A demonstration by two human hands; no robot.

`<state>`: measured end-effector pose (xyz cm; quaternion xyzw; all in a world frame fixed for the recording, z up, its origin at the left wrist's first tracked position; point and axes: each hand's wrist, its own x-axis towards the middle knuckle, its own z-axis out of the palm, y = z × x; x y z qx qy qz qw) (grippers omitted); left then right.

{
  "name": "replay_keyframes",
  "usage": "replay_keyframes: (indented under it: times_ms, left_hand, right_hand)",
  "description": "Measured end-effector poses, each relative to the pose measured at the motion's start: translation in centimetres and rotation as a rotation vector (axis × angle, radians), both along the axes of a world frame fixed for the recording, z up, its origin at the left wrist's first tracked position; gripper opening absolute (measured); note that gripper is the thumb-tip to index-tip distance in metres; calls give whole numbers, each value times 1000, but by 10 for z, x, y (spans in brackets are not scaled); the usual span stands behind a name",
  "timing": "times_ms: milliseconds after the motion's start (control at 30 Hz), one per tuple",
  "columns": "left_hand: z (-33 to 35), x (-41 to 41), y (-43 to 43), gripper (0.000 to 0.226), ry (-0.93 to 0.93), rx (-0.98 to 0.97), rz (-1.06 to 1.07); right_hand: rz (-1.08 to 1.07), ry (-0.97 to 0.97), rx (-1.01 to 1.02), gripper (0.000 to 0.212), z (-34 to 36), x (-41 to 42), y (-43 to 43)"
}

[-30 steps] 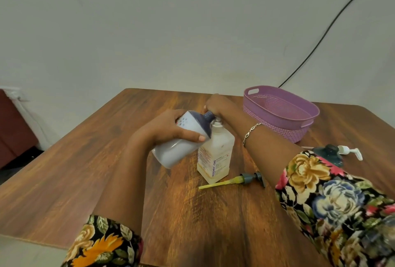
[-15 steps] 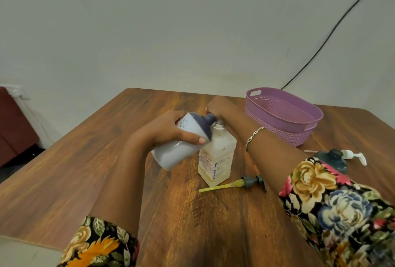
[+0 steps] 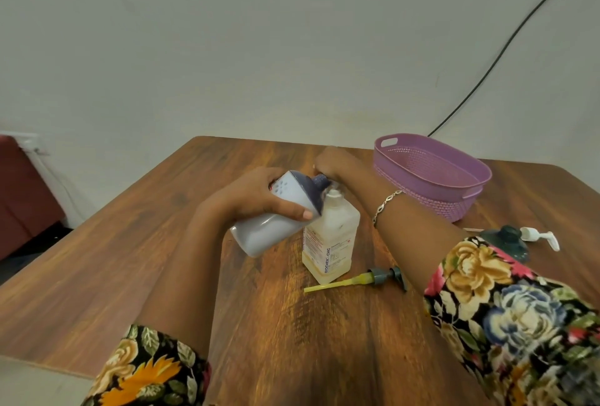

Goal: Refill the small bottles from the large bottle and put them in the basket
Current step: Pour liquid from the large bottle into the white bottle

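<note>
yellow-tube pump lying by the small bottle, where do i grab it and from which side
Pinch the yellow-tube pump at its dark collar, coming from above. It lies flat on the table with the tube pointing left. The collar is its thickest part, and the thin tube would likely bend.

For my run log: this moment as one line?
phase: refill | left hand: grips tilted large bottle | right hand: by neck of small bottle, grip hidden | basket: no bottles seen
</note>
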<state>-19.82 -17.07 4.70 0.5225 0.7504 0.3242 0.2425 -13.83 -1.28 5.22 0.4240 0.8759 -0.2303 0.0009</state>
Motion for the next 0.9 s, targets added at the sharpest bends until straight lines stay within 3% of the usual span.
replay_keyframes:
  times_ms: [100,167,300,433,567,667,900]
  left_hand:
    - [0,0,1,40,6,-8,-4]
    - [1,0,1,41,-3,-8,1]
    - [5,0,1,53,-25,34,-3]
    - [8,-2,3,50,16,19,15]
    - [3,0,4,48,23,-17,5]
    - [3,1,3,47,16,-18,10]
    - [8,2,-1,40,8,35,20]
  right_hand:
    - [40,-18,54,31,1,7,-3]
    - [95,-29,68,20,0,6,0]
    - [105,97,-110,24,9,3,5]
    - [38,128,-181,9,15,14,-4]
    - [19,81,-86,16,2,8,-2]
    - [47,-13,4,33,-2,7,-1]
    - [7,145,-6,15,14,-1,1]
